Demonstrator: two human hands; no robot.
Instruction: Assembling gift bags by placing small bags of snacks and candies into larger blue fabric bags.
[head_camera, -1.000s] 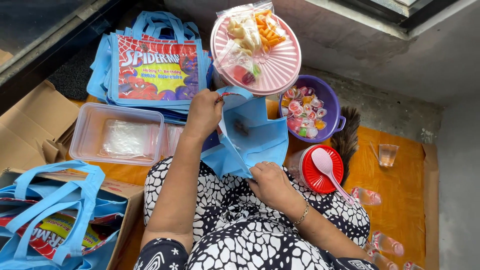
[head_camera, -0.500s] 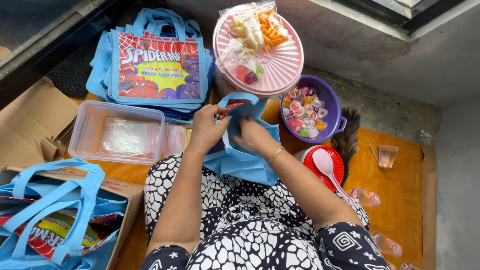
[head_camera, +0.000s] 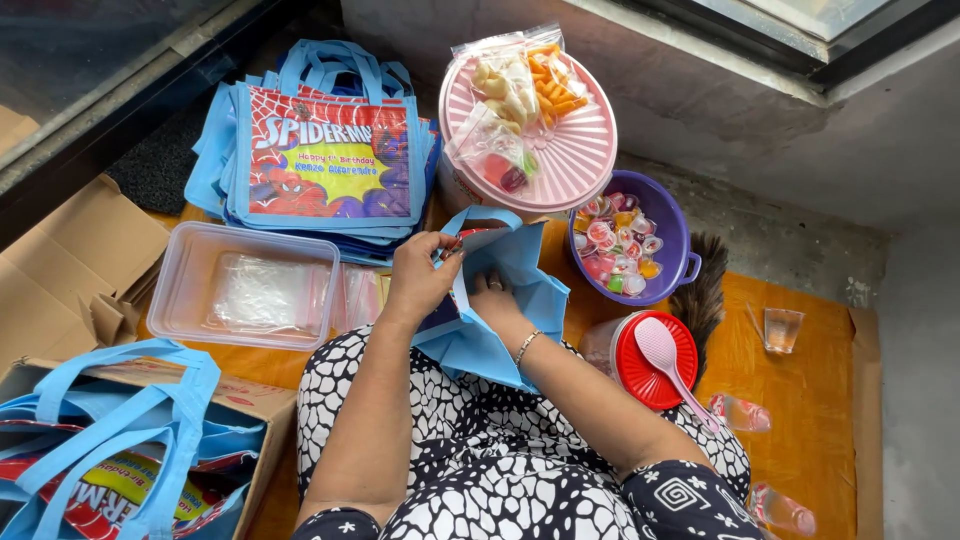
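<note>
The left hand (head_camera: 420, 280) pinches open the mouth of a blue bag (head_camera: 490, 300) on the lap while the right hand (head_camera: 492, 297) reaches inside, its fingers hidden; filling it seems underway.

Purple bowl (head_camera: 676, 236) w/ jelly cups (head_camera: 618, 243); pink lid (head_camera: 570, 150) w/ snack packs (head_camera: 515, 100); clear plastic box (head_camera: 245, 287); red-lidded tub (head_camera: 655, 362) w/ pink spoon (head_camera: 662, 352).

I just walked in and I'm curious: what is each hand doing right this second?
Left hand: closed, gripping the top edge of the blue bag.
Right hand: pressed into the same bag; its grip cannot be told.
</note>
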